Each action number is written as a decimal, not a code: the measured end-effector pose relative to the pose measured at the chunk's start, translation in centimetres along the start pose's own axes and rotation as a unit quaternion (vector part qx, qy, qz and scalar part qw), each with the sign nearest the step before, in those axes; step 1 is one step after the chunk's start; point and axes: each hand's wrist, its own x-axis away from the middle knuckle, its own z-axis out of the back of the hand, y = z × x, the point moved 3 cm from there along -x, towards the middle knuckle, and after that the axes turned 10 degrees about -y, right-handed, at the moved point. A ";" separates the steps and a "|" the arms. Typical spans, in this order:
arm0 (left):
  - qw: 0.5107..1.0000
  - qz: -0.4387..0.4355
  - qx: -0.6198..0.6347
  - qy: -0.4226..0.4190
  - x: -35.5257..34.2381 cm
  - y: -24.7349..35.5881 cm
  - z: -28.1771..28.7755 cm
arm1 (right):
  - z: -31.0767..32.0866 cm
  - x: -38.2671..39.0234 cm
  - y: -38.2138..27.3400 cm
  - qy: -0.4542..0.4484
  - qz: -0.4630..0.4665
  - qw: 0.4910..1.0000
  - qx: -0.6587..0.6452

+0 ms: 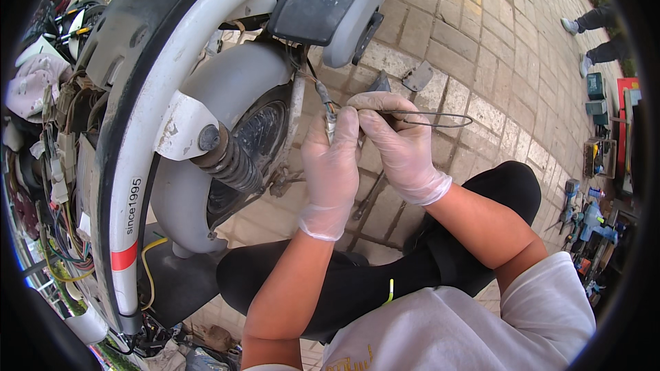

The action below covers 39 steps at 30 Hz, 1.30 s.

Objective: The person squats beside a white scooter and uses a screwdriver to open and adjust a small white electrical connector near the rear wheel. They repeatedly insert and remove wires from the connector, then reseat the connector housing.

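Both my hands wear thin translucent gloves and meet beside the rear of a scooter. My left hand (328, 172) is closed around a pale wire connector (331, 124), from which a grey-sheathed cable (321, 91) runs up under the scooter's body. Thin coloured wires show where the sheath ends. Pinched in my right hand (405, 154) is a thin dark wire (470, 121), bent into a long narrow loop that sticks out to the right. The fingertips of both hands come together at the connector, so the wire's inner end is hidden.
Left of my hands stand the scooter's grey rear fender (180, 196), coil-spring shock absorber (237, 165) and white frame tube (130, 233). Exposed wiring (69, 254) hangs farther left. A small grey plate (417, 77) lies on the paving. Power tools (595, 223) and boxes line the right; a person's legs (601, 34) show beyond.
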 end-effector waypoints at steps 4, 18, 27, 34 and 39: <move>1.000 -0.008 -0.006 0.012 -0.1 0.2 -0.1 | -0.2 0.0 0.3 0.018 0.008 1.000 0.001; 0.998 0.011 -0.061 -0.022 0.3 1.7 1.0 | 2.0 -2.1 -3.0 -0.003 -0.013 0.994 0.113; 0.818 -0.151 -0.555 -0.034 0.7 2.0 1.4 | 1.0 -2.8 -3.8 -0.182 -0.017 0.899 0.399; 0.775 -0.144 -0.615 -0.020 0.6 1.9 1.0 | 0.2 -3.6 -3.8 -0.146 -0.136 0.857 0.475; 0.792 -0.102 -0.595 -0.093 0.1 1.9 1.1 | 1.0 -4.1 -3.8 -0.213 -0.265 0.887 0.313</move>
